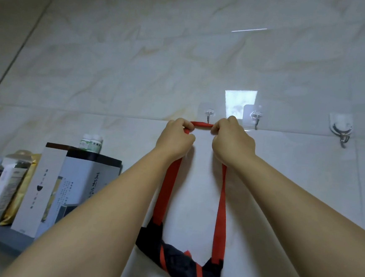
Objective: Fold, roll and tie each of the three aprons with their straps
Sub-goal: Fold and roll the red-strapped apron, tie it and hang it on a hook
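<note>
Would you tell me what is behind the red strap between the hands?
Wall tile, with a clear stick-on hook just above the strap. The left hand and right hand grip it; whether the hook's tip catches it cannot be seen.

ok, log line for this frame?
left hand: pinches red neck strap | right hand: pinches same strap | strap: stretched just under leftmost hook | dark apron: hanging below
</note>
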Motion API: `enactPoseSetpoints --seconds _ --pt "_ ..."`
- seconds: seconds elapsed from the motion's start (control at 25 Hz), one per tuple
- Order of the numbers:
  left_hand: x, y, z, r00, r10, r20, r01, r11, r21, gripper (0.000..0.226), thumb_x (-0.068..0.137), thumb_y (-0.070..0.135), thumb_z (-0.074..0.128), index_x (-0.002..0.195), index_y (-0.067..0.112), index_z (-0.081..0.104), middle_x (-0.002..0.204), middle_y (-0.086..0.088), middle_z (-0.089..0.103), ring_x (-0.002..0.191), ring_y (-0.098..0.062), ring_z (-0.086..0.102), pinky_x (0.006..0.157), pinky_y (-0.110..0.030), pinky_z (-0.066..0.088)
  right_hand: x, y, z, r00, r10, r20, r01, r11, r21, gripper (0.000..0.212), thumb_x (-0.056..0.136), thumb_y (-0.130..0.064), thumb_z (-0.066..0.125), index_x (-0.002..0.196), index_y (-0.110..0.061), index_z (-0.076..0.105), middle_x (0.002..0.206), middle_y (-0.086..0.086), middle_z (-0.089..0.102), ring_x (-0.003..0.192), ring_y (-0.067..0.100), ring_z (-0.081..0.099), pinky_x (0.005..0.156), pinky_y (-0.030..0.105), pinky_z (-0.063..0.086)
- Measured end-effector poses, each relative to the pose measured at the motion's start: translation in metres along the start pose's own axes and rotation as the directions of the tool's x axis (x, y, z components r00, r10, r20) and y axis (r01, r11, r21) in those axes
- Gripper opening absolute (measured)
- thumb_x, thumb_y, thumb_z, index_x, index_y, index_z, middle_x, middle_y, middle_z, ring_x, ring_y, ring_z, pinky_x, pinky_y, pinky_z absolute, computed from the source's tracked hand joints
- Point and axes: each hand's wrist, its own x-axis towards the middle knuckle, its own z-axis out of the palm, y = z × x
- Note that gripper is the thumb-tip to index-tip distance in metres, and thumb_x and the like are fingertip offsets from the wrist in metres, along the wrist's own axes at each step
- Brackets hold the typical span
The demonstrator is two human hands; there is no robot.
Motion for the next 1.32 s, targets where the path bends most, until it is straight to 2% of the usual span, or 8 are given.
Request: enactPoseSetpoints --seconds 0.24,0.4,0.52,0.72,0.92,1.04,1.16,1.32 --pt "0.000 0.015 -0.016 0.956 0.262 -0.131 -0.234 0.952 0.194 0.039 0.088 0.011 0.050 0.122 0.028 0.059 0.108 0.006 0.045 0.090 -0.014 0.053 0.074 -0.030 0.045 0.002 -0.001 -0.015 0.981 -0.045 -0.188 0.061 0.995 0.079 0.040 0.090 -0.004 0.037 0.124 -0.020 0.052 0.125 0.001 0.043 0.100 0.022 0.054 0.068 0.032 0.034" --pt "0.009 0.019 -0.018 0.987 0.152 -0.043 -0.145 0.979 0.143 0.042 0.090 0.011 0.050 0.129 0.026 0.057 0.118 0.002 0.044 0.098 -0.018 0.055 0.088 -0.036 0.049 0.013 -0.007 -0.017 0.998 0.024 -0.055 -0.022 0.999 0.032 0.042 0.089 -0.003 0.038 0.124 -0.021 0.053 0.128 0.003 0.043 0.109 0.024 0.052 0.073 0.031 0.034" --pt "0.006 0.007 -0.013 0.995 0.095 0.016 -0.097 0.989 0.108 0.038 0.087 0.009 0.050 0.117 0.028 0.062 0.114 0.001 0.044 0.090 -0.019 0.058 0.088 -0.037 0.051 0.010 -0.002 -0.010 1.000 0.015 0.000 -0.015 1.000 0.008 0.037 0.087 -0.003 0.040 0.115 -0.020 0.057 0.122 0.003 0.044 0.114 0.023 0.047 0.075 0.032 0.036" --pt "-0.014 -0.018 -0.011 0.996 0.062 0.059 -0.063 0.998 0.018 0.026 0.079 0.010 0.057 0.084 0.032 0.070 0.099 -0.003 0.064 0.068 -0.011 0.059 0.068 -0.028 0.051 -0.021 0.004 0.007 0.996 -0.090 -0.020 0.089 0.994 -0.060 0.023 0.092 -0.018 0.046 0.109 -0.021 0.060 0.112 0.001 0.045 0.109 0.020 0.045 0.073 0.030 0.036" --pt "-0.067 -0.019 0.002 0.990 0.138 0.019 -0.138 0.990 0.023 0.019 0.089 0.029 0.062 0.105 0.032 0.070 0.110 0.007 0.049 0.106 -0.013 0.052 0.090 -0.030 0.047 -0.086 0.010 0.018 0.988 -0.094 -0.123 0.106 0.989 0.099 0.037 0.097 -0.024 0.045 0.133 -0.025 0.053 0.114 0.003 0.051 0.108 0.021 0.048 0.084 0.034 0.044" --pt "-0.120 -0.026 0.012 0.930 0.367 0.033 -0.358 0.881 0.310 0.035 0.093 0.032 0.055 0.128 0.029 0.061 0.139 0.003 0.046 0.131 -0.019 0.036 0.104 -0.036 0.036 -0.142 0.021 0.018 0.991 -0.030 -0.131 0.024 0.999 -0.043 0.045 0.098 -0.026 0.042 0.143 -0.025 0.042 0.138 0.006 0.047 0.122 0.025 0.045 0.097 0.041 0.040" --pt "-0.176 -0.039 0.030 0.857 0.491 0.156 -0.513 0.789 0.338 0.047 0.095 0.034 0.047 0.141 0.024 0.050 0.156 -0.004 0.033 0.147 -0.023 0.021 0.118 -0.044 0.020 -0.201 0.033 0.015 0.997 -0.003 -0.076 -0.012 0.979 -0.201 0.054 0.096 -0.035 0.031 0.148 -0.022 0.034 0.154 0.009 0.031 0.139 0.029 0.032 0.110 0.046 0.030" --pt "-0.250 -0.041 0.058 0.827 0.500 0.258 -0.562 0.754 0.340 0.054 0.096 0.036 0.039 0.147 0.018 0.042 0.159 -0.007 0.028 0.149 -0.025 0.017 0.120 -0.052 0.014 -0.278 0.055 0.001 0.997 0.075 0.011 -0.066 0.930 -0.362 0.058 0.095 -0.037 0.030 0.150 -0.018 0.030 0.159 0.010 0.021 0.147 0.030 0.018 0.116 0.053 0.019"
